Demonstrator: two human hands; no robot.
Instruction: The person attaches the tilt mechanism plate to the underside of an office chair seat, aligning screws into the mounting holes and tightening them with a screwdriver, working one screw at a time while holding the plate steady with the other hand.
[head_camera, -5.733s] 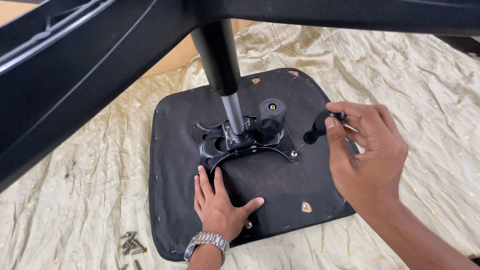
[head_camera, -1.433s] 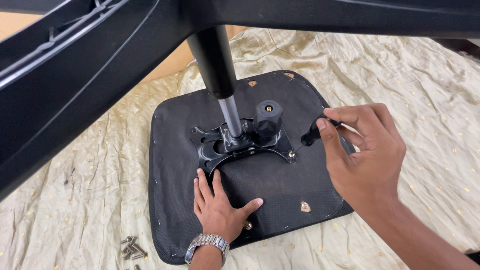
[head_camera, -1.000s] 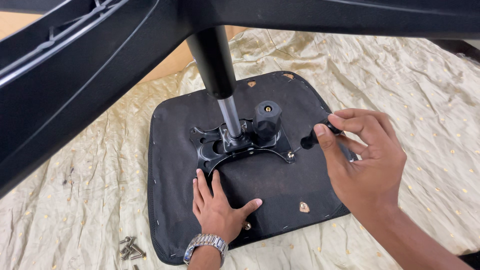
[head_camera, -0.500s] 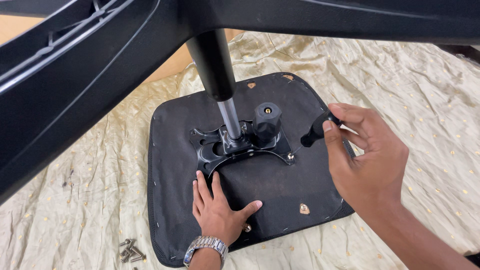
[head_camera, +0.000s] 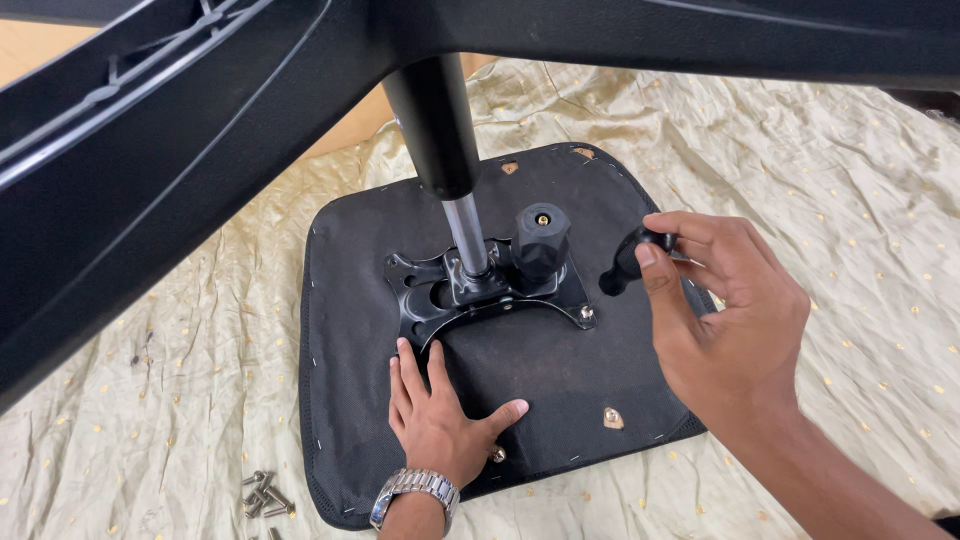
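A black lever knob sat pinched between the thumb and fingers of my right hand, just right of the metal plate bolted to an upturned chair seat. My left hand lay open and flat on the seat, holding nothing. Loose screws lay on the gold cloth beyond it.

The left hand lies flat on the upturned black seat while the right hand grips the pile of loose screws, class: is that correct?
Not quite. In the head view the left hand lies flat on the seat, but the right hand grips a black lever handle; the screws lie untouched on the cloth.
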